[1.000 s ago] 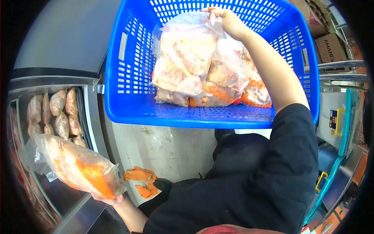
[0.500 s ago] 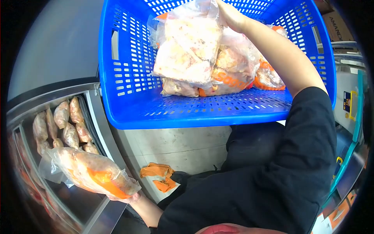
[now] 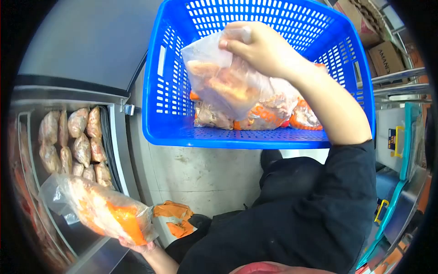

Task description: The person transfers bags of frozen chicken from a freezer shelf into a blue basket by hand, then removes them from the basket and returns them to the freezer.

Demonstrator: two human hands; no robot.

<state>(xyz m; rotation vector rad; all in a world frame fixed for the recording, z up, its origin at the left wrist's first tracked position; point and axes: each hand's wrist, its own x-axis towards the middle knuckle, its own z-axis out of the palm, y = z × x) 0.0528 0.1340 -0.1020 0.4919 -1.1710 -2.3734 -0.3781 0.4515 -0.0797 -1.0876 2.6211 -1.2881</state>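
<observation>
Gripping meat bag (image 3: 228, 89) by neck in right hand (image 3: 262, 50), long axis slanting downward; cradling second bag (image 3: 98, 208) on left hand (image 3: 137, 246), clear end leftward.

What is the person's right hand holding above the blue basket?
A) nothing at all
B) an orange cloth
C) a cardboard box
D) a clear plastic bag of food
D: the right hand grips the top of a clear plastic bag of food, held over the blue basket; the left hand holds a second bag.
</observation>
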